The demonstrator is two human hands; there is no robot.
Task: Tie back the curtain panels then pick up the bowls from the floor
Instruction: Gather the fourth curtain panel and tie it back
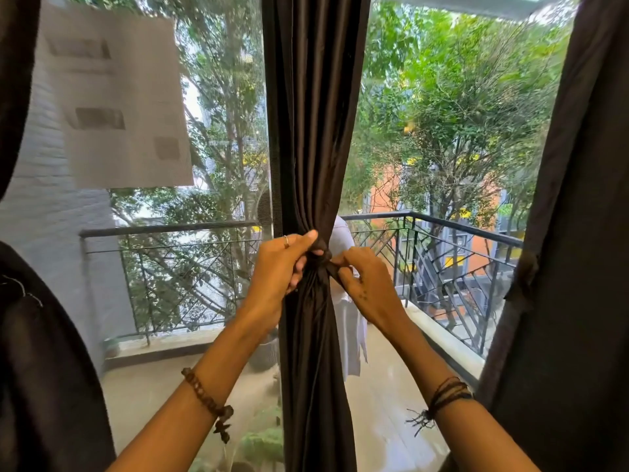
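Both hands working a knot at the middle curtain

The dark centre curtain panel (315, 131) hangs between the two window panes, gathered at a knot (320, 255) level with the balcony railing (442, 221); the left hand (282, 264) has its fingers (299, 240) curled round the knot, the right hand (366, 281) pinches a strip of the tie just beside it. Dark panels hang at the far left (41, 335) and far right (578, 233)
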